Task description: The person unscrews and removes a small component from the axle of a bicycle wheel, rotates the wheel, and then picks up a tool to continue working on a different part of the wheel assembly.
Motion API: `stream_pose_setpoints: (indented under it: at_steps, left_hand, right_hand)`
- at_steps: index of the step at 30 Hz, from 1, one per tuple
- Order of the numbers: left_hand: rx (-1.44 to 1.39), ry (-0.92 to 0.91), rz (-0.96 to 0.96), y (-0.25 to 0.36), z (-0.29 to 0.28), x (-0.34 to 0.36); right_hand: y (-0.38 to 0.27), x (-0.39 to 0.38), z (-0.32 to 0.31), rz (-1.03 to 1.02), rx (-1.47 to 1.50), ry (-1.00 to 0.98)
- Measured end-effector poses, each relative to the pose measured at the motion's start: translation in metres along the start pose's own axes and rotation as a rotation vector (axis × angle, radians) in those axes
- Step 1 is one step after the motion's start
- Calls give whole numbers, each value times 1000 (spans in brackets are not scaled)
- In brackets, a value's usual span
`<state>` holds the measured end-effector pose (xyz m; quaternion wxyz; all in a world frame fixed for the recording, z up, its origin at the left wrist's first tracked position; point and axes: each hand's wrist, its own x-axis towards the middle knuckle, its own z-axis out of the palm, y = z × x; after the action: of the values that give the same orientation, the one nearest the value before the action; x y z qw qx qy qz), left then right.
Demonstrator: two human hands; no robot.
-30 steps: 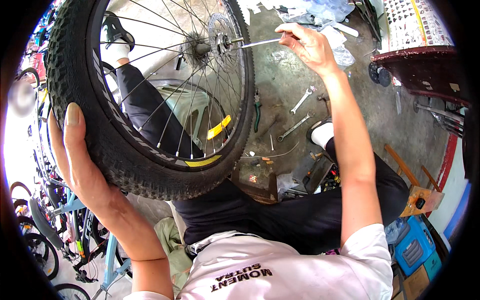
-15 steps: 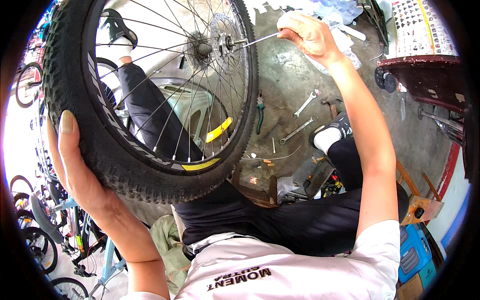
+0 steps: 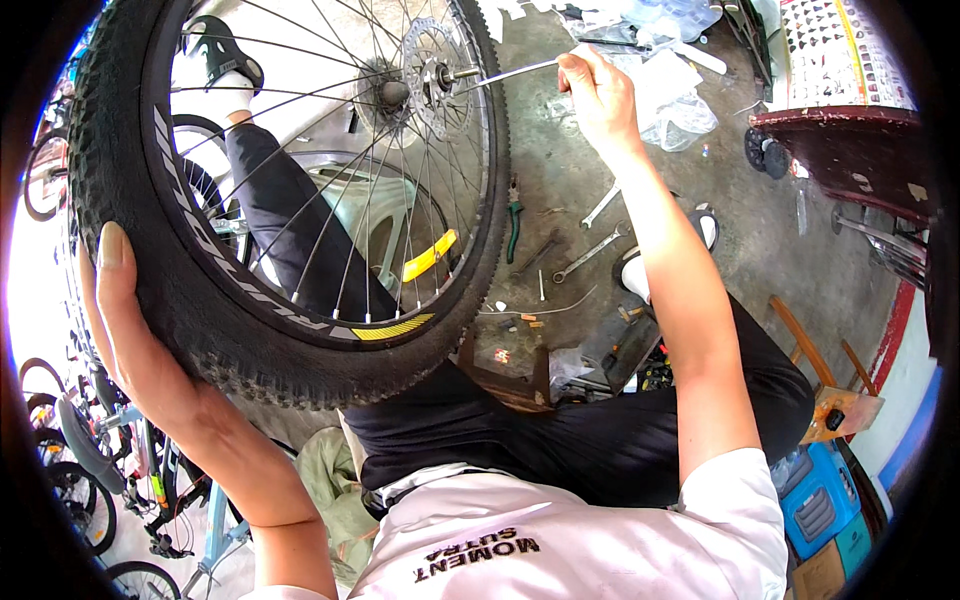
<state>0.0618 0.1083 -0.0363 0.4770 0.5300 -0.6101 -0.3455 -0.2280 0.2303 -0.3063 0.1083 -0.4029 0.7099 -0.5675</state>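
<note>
A bicycle wheel with a knobby black tyre stands tilted over my lap. Its lower left tyre rests in the grip of my left hand, fingers along the outer side. Near the wheel's top right, my right hand is closed on a thin metal rod. The rod's far tip reaches the hub area beside the silver disc brake rotor; whether it sits in a bolt is too small to tell. A metal axle end sticks out from the hub. The spokes carry a yellow reflector.
On the concrete floor lie green-handled pliers, a combination wrench and small loose parts. A tray of tools sits by my right leg. Several bicycles crowd the left. At the right are a dark red cart and a blue case.
The wheel and my left hand have shifted slightly left. My right hand has come a little left and down, still holding the rod at the hub, and its forearm has swung left.
</note>
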Motion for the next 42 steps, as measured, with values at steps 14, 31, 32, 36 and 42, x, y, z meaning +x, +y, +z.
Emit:
stream_pose_setpoints:
  at_steps: [14,31,32,36,42]
  left_hand:
    - [-70,-67,-50,-3,-4,6]
    - [-67,-127,-29,-11,-13,8]
    - [-55,-106,-22,-10,-10,8]
    - [-58,-172,-20,-2,-11,4]
    - [-75,-222,7,8,-2,-5]
  right_hand:
    - [-27,-34,35,525,683,259]
    - [-55,-16,46,353,639,482]
    - [-50,-20,50,377,447,368]
    - [-33,-34,73,331,101,61]
    - [-36,-35,81,196,7,89]
